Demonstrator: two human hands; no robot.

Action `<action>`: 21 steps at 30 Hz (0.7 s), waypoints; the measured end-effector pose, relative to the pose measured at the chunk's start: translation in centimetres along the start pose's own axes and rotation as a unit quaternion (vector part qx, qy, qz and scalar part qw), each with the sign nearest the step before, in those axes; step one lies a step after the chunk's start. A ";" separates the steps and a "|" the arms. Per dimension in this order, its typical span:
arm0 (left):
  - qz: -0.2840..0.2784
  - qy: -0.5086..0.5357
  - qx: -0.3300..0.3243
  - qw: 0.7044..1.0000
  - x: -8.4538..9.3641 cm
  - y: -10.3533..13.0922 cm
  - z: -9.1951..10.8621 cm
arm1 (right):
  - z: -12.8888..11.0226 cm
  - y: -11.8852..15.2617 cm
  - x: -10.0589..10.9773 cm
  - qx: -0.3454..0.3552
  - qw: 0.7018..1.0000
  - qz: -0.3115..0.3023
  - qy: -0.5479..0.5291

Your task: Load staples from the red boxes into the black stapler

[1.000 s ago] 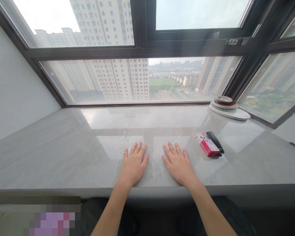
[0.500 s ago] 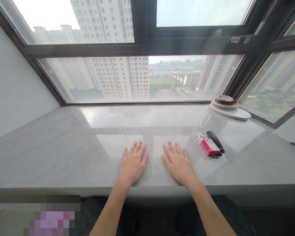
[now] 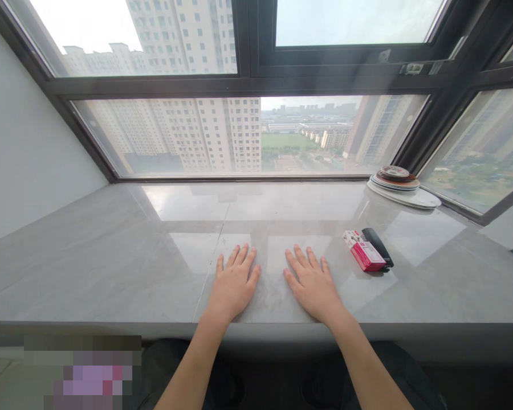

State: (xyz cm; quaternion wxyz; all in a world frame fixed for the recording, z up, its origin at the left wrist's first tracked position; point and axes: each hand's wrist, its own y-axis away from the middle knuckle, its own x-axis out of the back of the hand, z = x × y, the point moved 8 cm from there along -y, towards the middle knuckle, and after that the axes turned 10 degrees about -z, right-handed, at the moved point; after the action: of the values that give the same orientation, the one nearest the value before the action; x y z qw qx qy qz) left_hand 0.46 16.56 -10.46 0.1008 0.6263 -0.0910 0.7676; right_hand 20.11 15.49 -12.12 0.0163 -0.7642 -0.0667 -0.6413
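Observation:
Both palms face down on a glossy grey marble-look windowsill (image 3: 123, 273). My left hand (image 3: 234, 285) lies flat with fingers apart, beside a thin seam in the stone. My right hand (image 3: 312, 285) also lies flat, fingers spread, holding nothing. To the right of it rests a small pink-and-white box (image 3: 365, 253). Against the box's right side is a black object (image 3: 377, 247), perhaps a stapler; its kind is not clear.
In the far right corner stands a stack of plates and saucers (image 3: 404, 191), close to the dark window frame (image 3: 248, 85). A white wall (image 3: 34, 142) bounds the left side. The sill's front edge (image 3: 111, 324) runs below my wrists. A pixelated patch covers the lower left.
The whole view has shifted very slightly, so things appear a little further right. Both hands stay flat in the same places on the sill.

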 end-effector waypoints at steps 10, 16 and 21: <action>0.005 -0.002 0.001 1.000 0.0 0.1 0.2 | 0.0 0.0 0.0 -0.002 1.000 -0.002 0.008; 0.015 -0.008 -0.008 1.000 0.1 0.4 0.6 | -0.2 0.1 0.2 0.002 1.000 0.007 0.006; 0.017 -0.008 -0.003 1.000 0.3 0.5 0.8 | -0.6 0.4 0.5 -0.007 1.000 0.021 0.017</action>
State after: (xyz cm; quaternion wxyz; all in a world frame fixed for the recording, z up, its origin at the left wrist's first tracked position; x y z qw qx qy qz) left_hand 1.00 15.86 -10.07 0.0894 0.6305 -0.1047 0.7639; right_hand 19.63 15.02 -11.49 0.0254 -0.7547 -0.0464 -0.6540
